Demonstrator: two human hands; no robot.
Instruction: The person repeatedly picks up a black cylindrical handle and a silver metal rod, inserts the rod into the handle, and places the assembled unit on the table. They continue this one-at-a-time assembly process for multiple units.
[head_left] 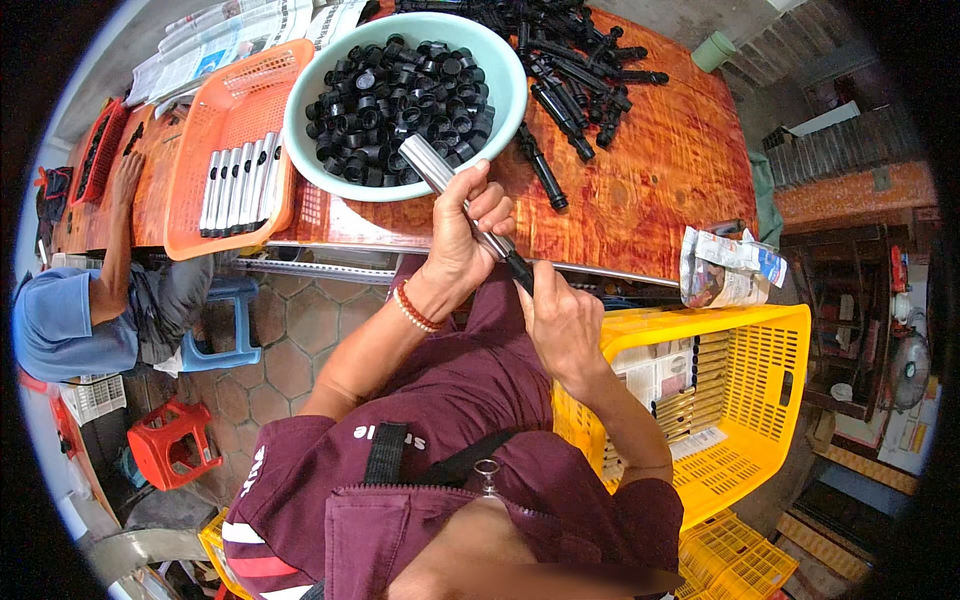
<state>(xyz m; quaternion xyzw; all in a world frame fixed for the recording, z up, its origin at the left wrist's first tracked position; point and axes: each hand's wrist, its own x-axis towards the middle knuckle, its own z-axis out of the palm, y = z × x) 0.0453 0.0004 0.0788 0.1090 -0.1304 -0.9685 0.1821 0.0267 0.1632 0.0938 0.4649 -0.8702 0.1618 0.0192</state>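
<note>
My left hand [468, 222] is wrapped round a shiny silver metal tube [427, 162], which slants up over the near rim of a pale green bowl [513, 85]. At the tube's lower end is a black rod-like part [518, 268], and my right hand [562, 318] is closed on it; its far end is hidden in the fingers. Many small black caps [400, 100] fill the bowl. Left of it, an orange basket [178, 215] holds a row of similar silver tubes [240, 185]. Black rod-like parts [570, 95] lie heaped right of the bowl.
A yellow crate [750, 400] with tubes and newspaper stands at my right, below the wooden table [670, 190]. A printed plastic bag [725, 268] hangs near the table edge. Another person [75, 320] sits at left, near a red stool [172, 440].
</note>
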